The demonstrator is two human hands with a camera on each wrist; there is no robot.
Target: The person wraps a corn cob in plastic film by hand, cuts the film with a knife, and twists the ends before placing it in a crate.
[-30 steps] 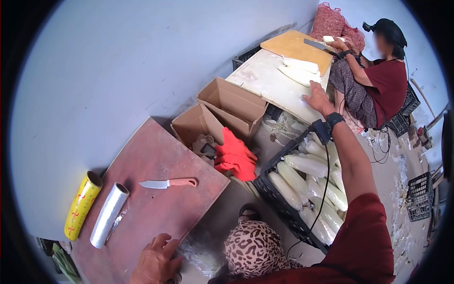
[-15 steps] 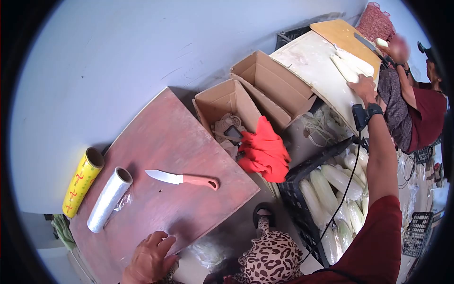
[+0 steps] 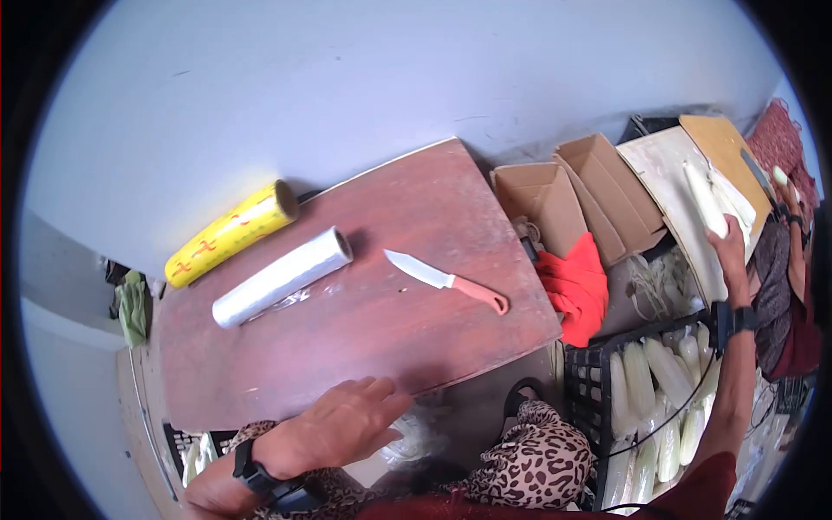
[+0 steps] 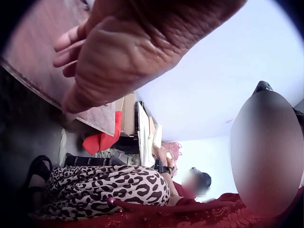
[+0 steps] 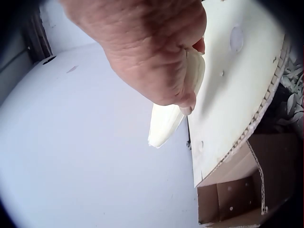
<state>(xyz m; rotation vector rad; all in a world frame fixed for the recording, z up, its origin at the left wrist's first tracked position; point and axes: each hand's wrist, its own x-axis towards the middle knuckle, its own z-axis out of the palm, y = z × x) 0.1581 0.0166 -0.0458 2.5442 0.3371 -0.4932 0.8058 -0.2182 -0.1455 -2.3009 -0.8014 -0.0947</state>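
Observation:
My right hand [image 3: 732,250] grips one end of a long, whitish vegetable [image 3: 705,199] over the pale board [image 3: 663,160] at the far right. In the right wrist view, thumb and fingers wrap its near end, and its tapered tip [image 5: 164,123] sticks out beyond them. Another pale vegetable [image 3: 735,201] lies beside it on the board. My left hand [image 3: 347,420] hovers at the front edge of the reddish table [image 3: 364,347], fingers loosely extended and holding nothing. An orange-handled knife [image 3: 446,279] lies on that table, apart from both hands.
Near the wall stand a yellow roll [image 3: 230,236] and a clear film roll [image 3: 282,277]. Cardboard boxes [image 3: 607,195] and a red cloth [image 3: 576,290] separate the two tables. A black crate [image 3: 588,386] holds several wrapped vegetables. Another person [image 3: 796,277] works at far right.
My right hand has reached the vegetables on the pale board and taken hold of one, lifting its end. The head view has turned rightward and the left hand has shifted along the table edge.

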